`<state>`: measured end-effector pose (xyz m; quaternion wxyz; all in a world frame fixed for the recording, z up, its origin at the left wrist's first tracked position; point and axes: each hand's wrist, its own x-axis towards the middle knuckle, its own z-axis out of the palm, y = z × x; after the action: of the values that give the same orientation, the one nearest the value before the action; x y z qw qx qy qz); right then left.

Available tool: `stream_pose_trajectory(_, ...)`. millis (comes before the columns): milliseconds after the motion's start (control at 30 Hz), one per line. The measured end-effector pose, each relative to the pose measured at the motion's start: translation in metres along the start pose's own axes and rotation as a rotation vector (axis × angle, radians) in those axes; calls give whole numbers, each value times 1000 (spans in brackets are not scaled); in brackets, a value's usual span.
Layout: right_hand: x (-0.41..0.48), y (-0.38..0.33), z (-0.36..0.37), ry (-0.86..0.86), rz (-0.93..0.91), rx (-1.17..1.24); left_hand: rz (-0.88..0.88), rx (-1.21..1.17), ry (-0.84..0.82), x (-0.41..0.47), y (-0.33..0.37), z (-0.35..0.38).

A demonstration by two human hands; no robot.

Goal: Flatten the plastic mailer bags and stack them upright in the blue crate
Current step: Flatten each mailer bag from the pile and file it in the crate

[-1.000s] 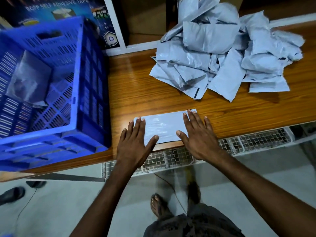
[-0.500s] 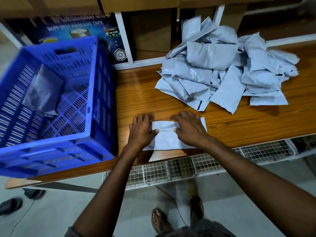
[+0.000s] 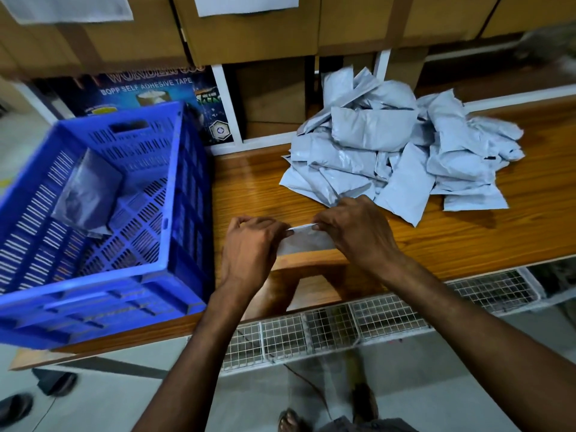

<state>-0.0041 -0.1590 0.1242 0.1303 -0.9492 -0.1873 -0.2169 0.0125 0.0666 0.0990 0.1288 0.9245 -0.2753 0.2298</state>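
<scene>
A flattened grey mailer bag (image 3: 304, 240) is raised off the wooden table (image 3: 467, 244), near its front edge. My left hand (image 3: 249, 247) pinches its left end and my right hand (image 3: 355, 232) pinches its right end. Behind the hands lies a heap of crumpled grey mailer bags (image 3: 402, 154). The blue crate (image 3: 168, 219) stands on the table at the left. Inside it one grey mailer bag (image 3: 85, 191) leans against the left wall.
Cardboard boxes (image 3: 249, 26) and a dark adhesive-tape carton (image 3: 149, 92) line the wall behind the table. A white wire mesh tray (image 3: 358, 322) runs under the table's front edge. Dark shoes (image 3: 15, 410) lie on the floor at the bottom left.
My hands went from pressing flat on the mailer bag to gripping its two ends and lifting it off the table. The camera tilted upward.
</scene>
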Motion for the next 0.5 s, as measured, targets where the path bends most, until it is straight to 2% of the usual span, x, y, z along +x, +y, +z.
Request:
stream_pose_trajectory(100,-10,1,2,92,-105,-108,69,85,100,-10,4,3)
stream_pose_trajectory(200,-25,0,13,107,-208,-133,53,65,190,-26,8,13)
stream_pose_trajectory(300,-49,2,31,128,-222,-192,53,73,157,-51,8,33)
stream_pose_trajectory(400,-84,4,61,-71,-234,-194,132,109,-43,-84,11,64)
stream_pose_trajectory(500,-110,2,75,-261,-159,-129,60,83,-117,-104,16,77)
